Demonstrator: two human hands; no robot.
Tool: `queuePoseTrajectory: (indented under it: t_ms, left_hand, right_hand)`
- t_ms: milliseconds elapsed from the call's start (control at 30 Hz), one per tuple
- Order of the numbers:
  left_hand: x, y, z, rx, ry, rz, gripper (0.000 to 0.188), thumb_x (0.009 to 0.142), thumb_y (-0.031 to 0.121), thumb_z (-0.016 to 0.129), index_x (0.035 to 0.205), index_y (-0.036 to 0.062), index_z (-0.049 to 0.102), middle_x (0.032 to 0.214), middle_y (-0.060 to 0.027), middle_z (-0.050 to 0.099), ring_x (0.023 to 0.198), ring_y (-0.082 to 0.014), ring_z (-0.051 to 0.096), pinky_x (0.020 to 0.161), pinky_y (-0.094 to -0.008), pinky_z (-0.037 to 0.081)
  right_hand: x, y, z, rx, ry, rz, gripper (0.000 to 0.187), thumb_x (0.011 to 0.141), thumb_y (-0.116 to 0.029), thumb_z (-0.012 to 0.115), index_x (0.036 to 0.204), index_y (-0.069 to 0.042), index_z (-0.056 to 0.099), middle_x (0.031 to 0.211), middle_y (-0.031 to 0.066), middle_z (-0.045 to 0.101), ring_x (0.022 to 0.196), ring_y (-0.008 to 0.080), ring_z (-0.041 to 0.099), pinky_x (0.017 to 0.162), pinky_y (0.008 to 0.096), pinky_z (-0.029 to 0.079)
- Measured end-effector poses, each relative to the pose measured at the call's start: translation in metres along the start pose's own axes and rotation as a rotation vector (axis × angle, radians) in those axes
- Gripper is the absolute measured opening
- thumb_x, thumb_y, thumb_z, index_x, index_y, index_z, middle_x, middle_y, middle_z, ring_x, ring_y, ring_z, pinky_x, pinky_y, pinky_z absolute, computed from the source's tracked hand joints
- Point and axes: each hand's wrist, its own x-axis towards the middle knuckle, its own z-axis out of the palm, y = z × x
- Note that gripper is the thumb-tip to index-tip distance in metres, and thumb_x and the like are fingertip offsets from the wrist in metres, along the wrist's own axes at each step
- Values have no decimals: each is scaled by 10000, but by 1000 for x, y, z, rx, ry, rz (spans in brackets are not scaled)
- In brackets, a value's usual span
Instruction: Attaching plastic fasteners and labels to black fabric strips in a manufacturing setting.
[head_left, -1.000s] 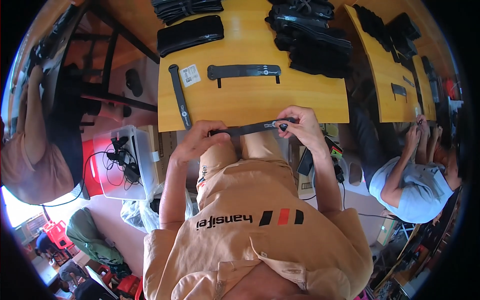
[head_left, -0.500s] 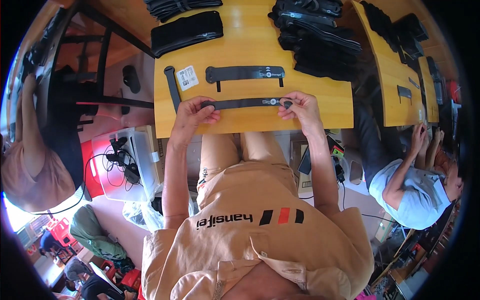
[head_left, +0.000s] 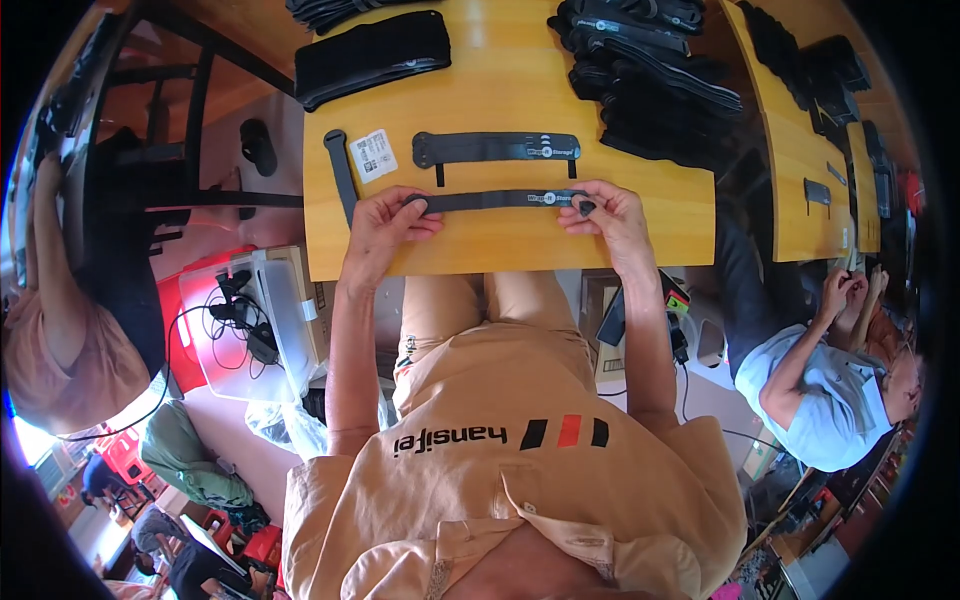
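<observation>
A narrow black strap (head_left: 480, 201) is stretched level between my two hands, just over the near part of the yellow table (head_left: 500, 243). My left hand (head_left: 388, 222) pinches its left end between thumb and fingers. At the other end, my right hand (head_left: 612, 217) grips the strap by its dark tip, next to a pale printed mark. Just beyond lies a wider stack of black straps (head_left: 490, 150), with two short dark strips showing below it. Beside my left hand a single dark strap (head_left: 341, 172) with a looped end lies lengthwise, next to a white printed label (head_left: 375, 155).
Folded black straps (head_left: 375, 62) are piled at the far left of the table, and a larger heap (head_left: 655, 85) at the far right. A clear plastic bin (head_left: 250, 330) with cables stands left of my legs. Another person (head_left: 820, 385) works at the right-hand table (head_left: 800, 170).
Both hands still hold the strap by its ends. The right hand and its end have shifted slightly to the right. The view has moved a little.
</observation>
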Motion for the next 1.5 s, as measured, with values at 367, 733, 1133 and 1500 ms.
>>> queuePoseTrajectory:
  t_ms: [367, 733, 1133, 1500]
  left_hand:
    - [20, 5, 8, 326, 262, 290, 142, 841, 108, 606, 892, -23, 624, 687, -28, 597, 589, -68, 536, 517, -201, 440]
    - [37, -6, 14, 414, 391, 346, 172, 805, 119, 644, 890, -30, 623, 671, -16, 576, 607, -64, 486, 576, -199, 404]
    - [47, -12, 17, 375, 408, 348, 199, 780, 123, 677, 876, -40, 617, 677, -21, 583, 596, -68, 488, 561, -210, 406]
    - [50, -8, 19, 462, 480, 314, 208, 767, 138, 685, 854, -44, 631, 658, -41, 599, 582, -87, 504, 557, -223, 417]
  right_hand:
    - [8, -5, 8, -104, 204, -41, 85, 848, -49, 577, 899, -14, 635, 732, 45, 637, 620, 83, 605, 467, 168, 404]
    - [30, -2, 13, -190, 391, -199, 64, 786, 41, 594, 814, 39, 652, 633, 27, 590, 494, 57, 499, 441, 189, 394]
    - [38, 6, 9, -194, 434, -221, 125, 756, 75, 532, 810, 30, 635, 695, 41, 615, 473, 64, 484, 449, 184, 397]
    - [37, 2, 14, -157, 444, -229, 26, 773, 27, 607, 762, 31, 630, 593, 10, 572, 473, 45, 481, 418, 188, 391]
